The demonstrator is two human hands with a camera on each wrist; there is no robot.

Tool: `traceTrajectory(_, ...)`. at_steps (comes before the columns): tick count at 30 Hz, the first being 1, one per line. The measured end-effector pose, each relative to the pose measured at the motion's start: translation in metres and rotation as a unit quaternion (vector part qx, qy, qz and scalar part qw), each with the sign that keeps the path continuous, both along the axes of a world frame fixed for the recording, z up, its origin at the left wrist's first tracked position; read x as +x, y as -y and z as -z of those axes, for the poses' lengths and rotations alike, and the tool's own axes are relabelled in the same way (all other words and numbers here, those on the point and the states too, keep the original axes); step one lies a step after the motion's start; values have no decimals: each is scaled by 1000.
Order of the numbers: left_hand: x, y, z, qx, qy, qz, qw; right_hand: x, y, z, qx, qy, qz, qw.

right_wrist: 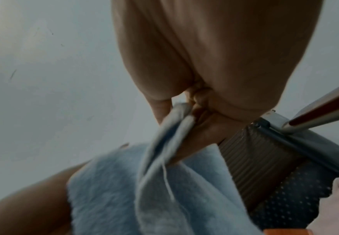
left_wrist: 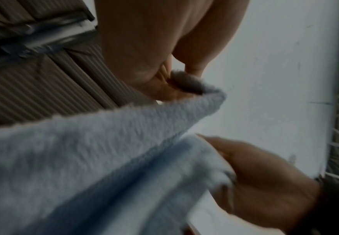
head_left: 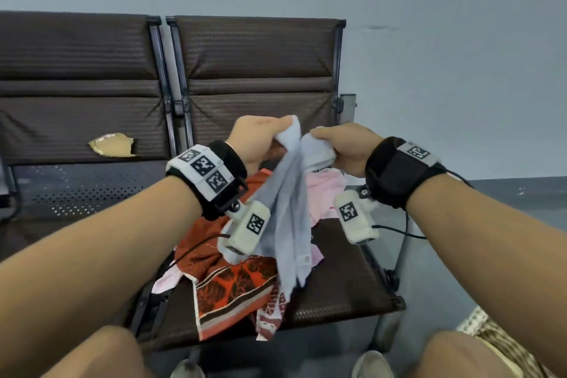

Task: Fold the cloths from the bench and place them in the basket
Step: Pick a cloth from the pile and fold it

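A light blue-grey cloth (head_left: 290,209) hangs in the air above the bench seat. My left hand (head_left: 260,138) pinches its upper edge, and my right hand (head_left: 340,147) grips the edge close beside it. In the left wrist view the cloth (left_wrist: 104,159) runs from my left hand (left_wrist: 170,74) down across the frame, with my right hand (left_wrist: 265,182) at the lower right. In the right wrist view my right hand (right_wrist: 196,101) pinches a doubled fold of the cloth (right_wrist: 144,190). Below lie an orange patterned cloth (head_left: 233,279) and a pink cloth (head_left: 325,190) on the seat.
The brown bench (head_left: 337,294) has padded backrests (head_left: 257,49) against a grey wall. A perforated seat (head_left: 86,190) to the left carries a torn patch above it. A woven basket (head_left: 497,344) shows at the lower right on the floor. My knees fill the bottom edge.
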State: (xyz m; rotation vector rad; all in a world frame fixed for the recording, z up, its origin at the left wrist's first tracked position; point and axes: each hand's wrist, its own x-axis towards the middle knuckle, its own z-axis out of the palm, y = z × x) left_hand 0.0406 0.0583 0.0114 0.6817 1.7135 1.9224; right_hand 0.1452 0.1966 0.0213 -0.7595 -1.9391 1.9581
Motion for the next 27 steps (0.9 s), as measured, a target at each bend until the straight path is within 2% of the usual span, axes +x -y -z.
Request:
traceTrajectory(2, 18, -7, 4, -20, -34, 27, 999, -2, 8, 0, -24, -22, -20, 999)
traceTrajectory(5, 29, -9, 8, -63, -84, 60, 993, 3, 13, 3, -49, -4, -74, 996)
traceTrajectory(7, 29, -6, 7, -76, -60, 65, 993, 8, 12, 6, -34, -4, -72, 997)
traceTrajectory(8, 27, -5, 8, -72, -54, 44, 995, 9, 10, 9, -18, -5, -60, 998)
traceTrajectory(11, 12, -3, 19, -62, -83, -81, 991, 14, 5, 16, 39, 2, -52, 998)
traceTrajectory(13, 4, -2, 29, -75, -76, -99, 989, 16, 5, 19, 53, -3, -85, 995)
traceTrajectory(16, 3, 0, 41, -112, -22, 64, 991, 17, 5, 21, 50, -13, -141, 989)
traceTrajectory(19, 0, 0, 47, -74, 97, 224, 967, 15, -6, 26, 79, 5, -156, 985)
traceTrajectory(21, -7, -6, 45, -46, 114, 266, 956, 14, -20, 31, 125, 24, -129, 983)
traceTrajectory(22, -12, -11, 42, -46, 108, 260, 959, 15, -27, 32, 154, 40, -105, 982)
traceTrajectory(24, -22, -22, 39, -66, 74, 192, 976, 14, -45, 34, 228, 84, -64, 968)
traceTrajectory(27, -35, -47, 42, -114, -57, 92, 988, 10, -74, 34, 383, 144, -11, 912)
